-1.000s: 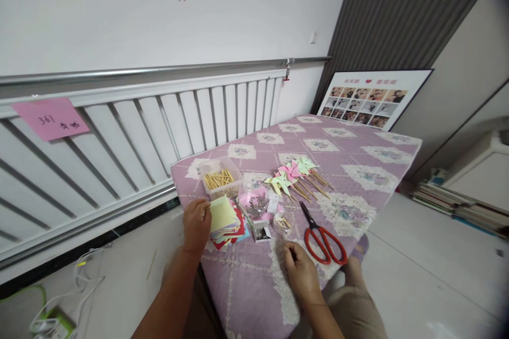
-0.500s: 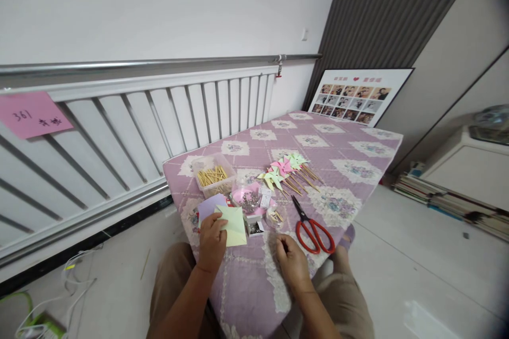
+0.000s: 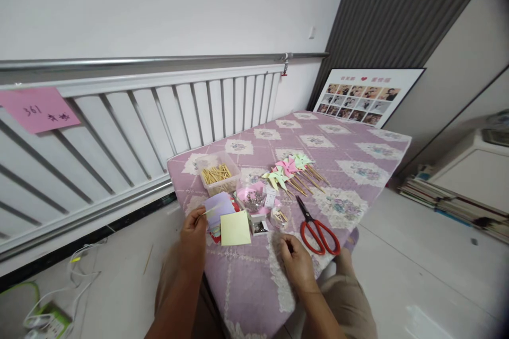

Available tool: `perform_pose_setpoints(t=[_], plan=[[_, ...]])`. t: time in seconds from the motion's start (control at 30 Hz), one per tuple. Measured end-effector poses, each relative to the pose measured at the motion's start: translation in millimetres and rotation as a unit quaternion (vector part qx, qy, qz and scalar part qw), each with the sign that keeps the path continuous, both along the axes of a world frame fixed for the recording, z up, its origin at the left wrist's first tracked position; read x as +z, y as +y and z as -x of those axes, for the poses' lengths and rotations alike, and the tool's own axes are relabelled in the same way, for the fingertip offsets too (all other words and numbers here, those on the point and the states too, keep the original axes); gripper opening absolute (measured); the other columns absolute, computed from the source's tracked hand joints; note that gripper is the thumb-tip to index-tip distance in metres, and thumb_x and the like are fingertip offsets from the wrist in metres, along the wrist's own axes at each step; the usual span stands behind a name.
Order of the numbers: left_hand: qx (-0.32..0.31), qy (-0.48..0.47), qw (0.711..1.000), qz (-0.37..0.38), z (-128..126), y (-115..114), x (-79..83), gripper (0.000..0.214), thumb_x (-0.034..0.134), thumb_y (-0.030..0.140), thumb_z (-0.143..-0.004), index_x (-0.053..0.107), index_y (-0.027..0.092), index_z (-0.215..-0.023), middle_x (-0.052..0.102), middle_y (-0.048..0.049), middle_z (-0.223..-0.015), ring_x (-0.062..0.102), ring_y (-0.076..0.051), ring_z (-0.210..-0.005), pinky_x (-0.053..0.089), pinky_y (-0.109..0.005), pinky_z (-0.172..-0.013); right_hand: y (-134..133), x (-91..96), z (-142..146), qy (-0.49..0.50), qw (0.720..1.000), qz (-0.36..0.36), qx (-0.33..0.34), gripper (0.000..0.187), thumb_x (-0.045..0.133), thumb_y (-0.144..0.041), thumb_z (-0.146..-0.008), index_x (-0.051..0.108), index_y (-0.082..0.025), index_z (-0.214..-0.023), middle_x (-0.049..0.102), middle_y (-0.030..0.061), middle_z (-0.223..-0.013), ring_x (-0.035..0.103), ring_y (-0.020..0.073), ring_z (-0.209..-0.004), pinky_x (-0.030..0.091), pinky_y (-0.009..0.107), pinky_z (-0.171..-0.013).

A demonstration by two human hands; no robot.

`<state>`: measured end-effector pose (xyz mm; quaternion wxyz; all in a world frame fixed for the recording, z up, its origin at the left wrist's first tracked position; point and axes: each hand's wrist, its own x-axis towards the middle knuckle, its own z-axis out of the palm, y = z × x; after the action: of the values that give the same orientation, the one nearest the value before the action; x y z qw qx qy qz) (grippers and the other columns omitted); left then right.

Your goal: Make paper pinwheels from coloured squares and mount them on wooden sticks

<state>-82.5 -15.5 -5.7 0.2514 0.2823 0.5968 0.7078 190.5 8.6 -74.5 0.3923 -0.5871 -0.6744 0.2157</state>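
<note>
My left hand (image 3: 193, 225) pinches a pale green paper square (image 3: 211, 210), seen nearly edge-on, above the table's left edge. Below it are a stack of purple paper squares (image 3: 220, 204) and a flat light yellow paper square (image 3: 235, 229). My right hand (image 3: 296, 259) rests on the cloth with its fingers curled closed; what they hold, if anything, is hidden. Red-handled scissors (image 3: 320, 235) lie just right of it, blades pointing away. In front of it stands a small round tub (image 3: 279, 217) of short pale pieces, beside a little white box (image 3: 259, 225) with dark metal bits.
A clear plastic box (image 3: 220, 186) of thin wooden sticks stands at the back left. Near it are a pink dish (image 3: 254, 198) of small metal parts and several finished paper pinwheels (image 3: 288, 165) on sticks. A radiator (image 3: 207, 111) runs along the wall behind.
My left hand has lifted the creased pale green square and drawn it left, uncovering the light yellow square. My right hand stays curled in the same place. The view has shifted slightly.
</note>
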Motion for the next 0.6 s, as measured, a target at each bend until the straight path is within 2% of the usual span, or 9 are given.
perform_pose_setpoints(t=[0.1, 0.2, 0.37, 0.6], plan=[[-0.009, -0.161, 0.987, -0.025, 6.0, -12.3, 4.1, 0.021, 0.069, 0.032, -0.069, 0.064, 0.018, -0.084, 0.065, -0.0041, -0.096, 0.061, -0.014, -0.084, 0.049, -0.024, -0.069, 0.7, 0.1, 0.2, 0.012, 1.000, 0.008, 0.003, 0.030, 0.044, -0.043, -0.086, 0.061, -0.017, -0.087, 0.067, 0.0061, -0.077, 0.061, 0.0192, -0.071, 0.046, 0.028, -0.069], [-0.022, -0.243, 0.968, -0.053, 13.6, -28.1, 7.3, 0.021, 0.074, 0.028, -0.065, 0.064, 0.018, -0.079, 0.064, -0.0014, -0.092, 0.060, -0.011, -0.081, 0.049, -0.019, -0.066, -0.3, 3.7, 3.7, 0.011, 1.000, 0.024, -0.001, 0.030, 0.046, -0.043, -0.084, 0.062, -0.018, -0.088, 0.068, 0.0061, -0.078, 0.061, 0.0202, -0.071, 0.046, 0.029, -0.069], [-0.011, -0.290, 0.955, -0.061, 28.9, -45.7, 5.0, 0.025, 0.078, 0.022, -0.060, 0.063, 0.017, -0.079, 0.063, 0.0020, -0.084, 0.059, -0.008, -0.073, 0.051, -0.018, -0.061, -9.1, 8.4, 24.7, 0.033, 0.998, 0.049, 0.012, 0.026, 0.049, -0.039, -0.083, 0.063, -0.019, -0.091, 0.068, 0.0063, -0.085, 0.062, 0.0215, -0.077, 0.047, 0.031, -0.072], [-0.002, -0.315, 0.947, -0.054, 36.5, -54.3, 4.5, 0.025, 0.077, 0.018, -0.060, 0.060, 0.017, -0.078, 0.063, 0.0018, -0.080, 0.061, -0.010, -0.071, 0.052, -0.020, -0.058, -10.2, 13.6, 73.9, 0.057, 0.993, 0.013, 0.099, 0.019, 0.050, -0.032, -0.085, 0.062, -0.018, -0.091, 0.066, 0.0063, -0.084, 0.060, 0.0188, -0.073, 0.048, 0.029, -0.070]])
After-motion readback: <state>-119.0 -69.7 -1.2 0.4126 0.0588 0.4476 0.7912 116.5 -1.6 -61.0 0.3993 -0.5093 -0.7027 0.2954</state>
